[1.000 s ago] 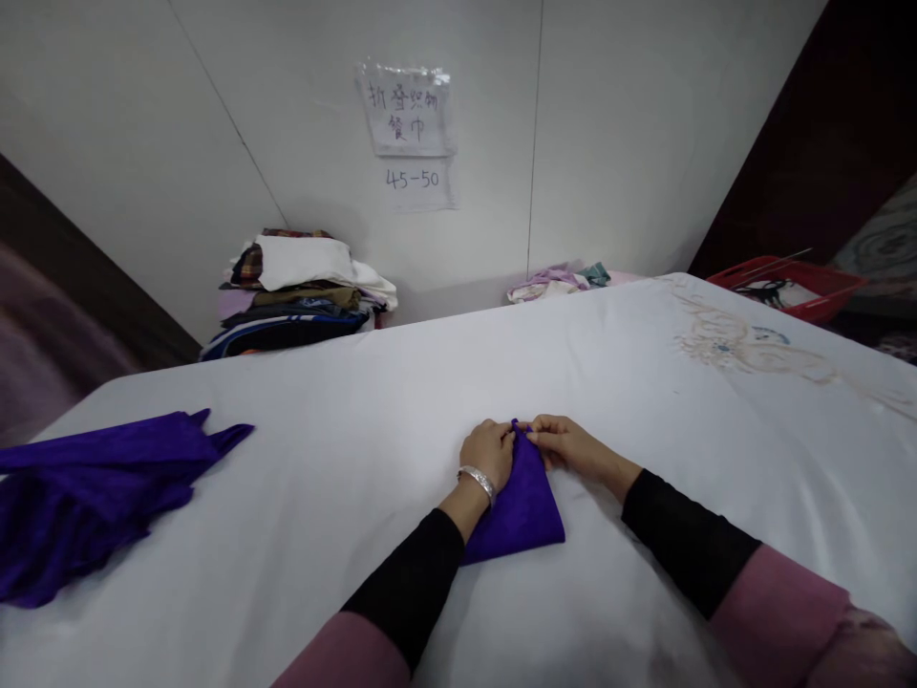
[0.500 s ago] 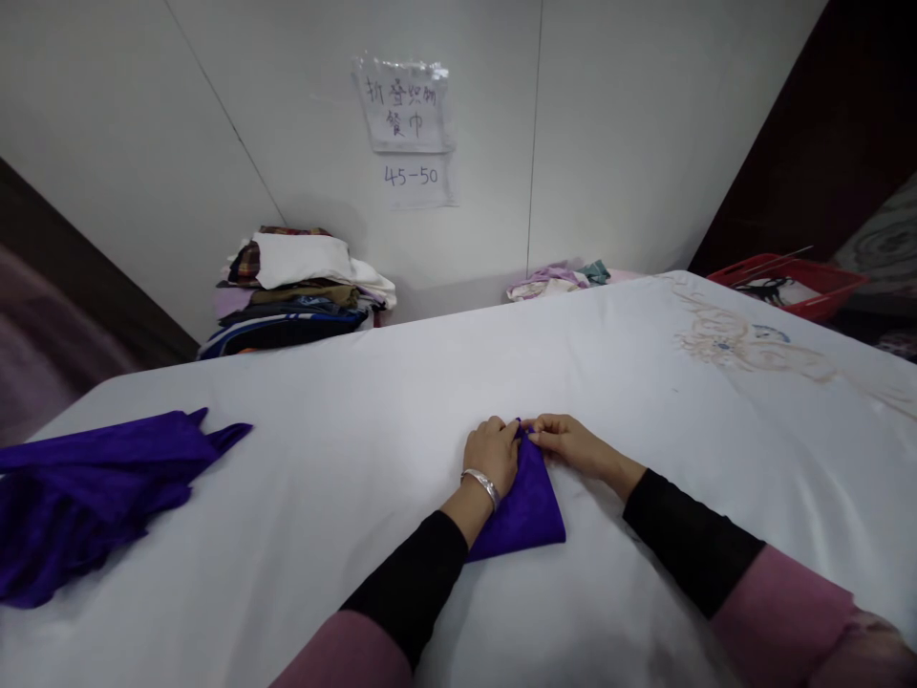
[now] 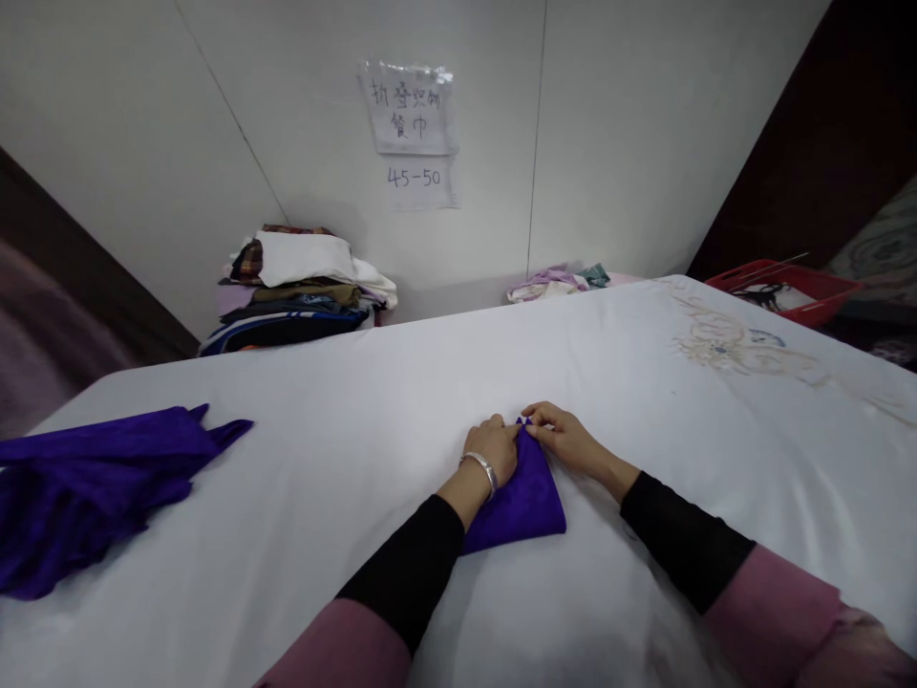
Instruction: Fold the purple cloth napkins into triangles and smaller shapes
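A purple cloth napkin (image 3: 526, 502), folded into a triangle-like shape, lies on the white-covered table with its narrow tip pointing away from me. My left hand (image 3: 493, 449), with a silver bangle at the wrist, rests over its left side, the fingers closed at the tip. From the right, my right hand (image 3: 563, 437) pinches the same tip between thumb and forefinger. Two small points of cloth stand slightly apart there. Part of the napkin's left side is hidden beneath my left hand and wrist.
More purple cloth (image 3: 107, 478) lies heaped at the left. Behind the table (image 3: 322, 401) are a stack of folded clothes (image 3: 301, 277) and a smaller pile (image 3: 551, 284). A red basket (image 3: 823, 301) stands at the far right. Paper signs (image 3: 412, 124) hang on the wall.
The fingers of both hands have shifted slightly at the tip, and two small cloth points now show between them. The right forefinger is raised a little. The napkin stays in place.
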A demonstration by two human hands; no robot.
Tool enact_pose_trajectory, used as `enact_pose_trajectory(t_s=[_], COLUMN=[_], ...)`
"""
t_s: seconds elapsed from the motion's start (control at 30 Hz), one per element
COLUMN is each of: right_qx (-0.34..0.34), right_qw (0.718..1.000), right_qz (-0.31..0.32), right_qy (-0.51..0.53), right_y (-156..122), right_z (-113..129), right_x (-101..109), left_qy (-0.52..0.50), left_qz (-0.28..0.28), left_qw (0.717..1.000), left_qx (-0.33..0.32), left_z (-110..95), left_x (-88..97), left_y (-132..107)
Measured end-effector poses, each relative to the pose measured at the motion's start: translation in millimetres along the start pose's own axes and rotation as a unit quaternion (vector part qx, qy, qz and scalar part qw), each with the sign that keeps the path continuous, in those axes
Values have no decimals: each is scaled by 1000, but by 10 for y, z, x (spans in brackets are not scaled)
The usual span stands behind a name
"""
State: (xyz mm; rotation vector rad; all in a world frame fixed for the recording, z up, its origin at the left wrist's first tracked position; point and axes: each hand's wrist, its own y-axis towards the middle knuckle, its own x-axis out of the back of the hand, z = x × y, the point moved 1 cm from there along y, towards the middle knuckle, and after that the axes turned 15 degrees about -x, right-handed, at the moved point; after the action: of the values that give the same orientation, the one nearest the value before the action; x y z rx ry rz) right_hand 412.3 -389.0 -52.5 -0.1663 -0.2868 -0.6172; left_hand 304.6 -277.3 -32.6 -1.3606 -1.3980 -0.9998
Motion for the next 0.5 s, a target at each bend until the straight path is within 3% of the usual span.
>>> enact_pose_trajectory(t_s=[0.23, 0.5], right_qx=[-9, -9], right_qw=[995, 984], right_qz=[-25, -62], right_qy=[-94, -169], right_y=[182, 217], right_z=[-81, -35], right_x=[-41, -41], left_qy=[-88, -147], left_qz=[95, 117], left_qw=[992, 982], left_qx=[-8, -15], left_z=[214, 260], left_x=[64, 66], left_y=[178, 221])
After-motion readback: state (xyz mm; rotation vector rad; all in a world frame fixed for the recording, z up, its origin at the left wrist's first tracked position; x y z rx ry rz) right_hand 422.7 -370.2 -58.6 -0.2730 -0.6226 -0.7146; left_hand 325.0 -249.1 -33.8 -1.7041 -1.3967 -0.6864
